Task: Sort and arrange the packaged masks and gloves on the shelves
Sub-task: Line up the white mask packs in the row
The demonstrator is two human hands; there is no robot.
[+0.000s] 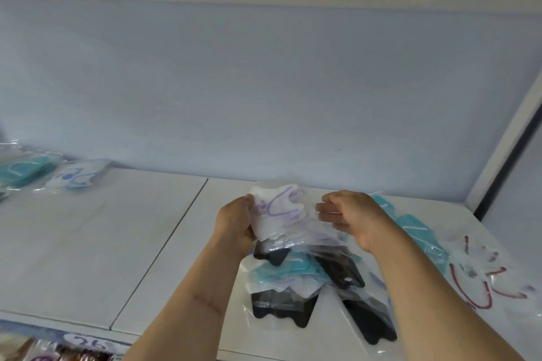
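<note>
Head view shows the left hand (234, 224) holding a white mask with purple ear loops and a small cartoon print, sealed in a clear plastic bag (275, 209), lifted just above the mixed pile of bagged masks (308, 278) on the white shelf (102, 243). The left fingers and thumb grip the bag's left edge, which keeps the printed face toward the camera, probably for identification. The right hand (349, 218) is just to the right of the held bag; its fingers are loosely curled near the bag's loose plastic, and whether they pinch it cannot be told because of blur.

The pile, directly below the held bag, holds black, teal and white masks lying crosswise, so it is judged unsorted. Far left of the pile, against the shelf's back panel, a teal bagged stack (23, 170) and a white bagged mask with blue loops (77, 177) lie apart by colour, which suggests sorted groups. A matching place for the held bag is judged to be there.
</note>
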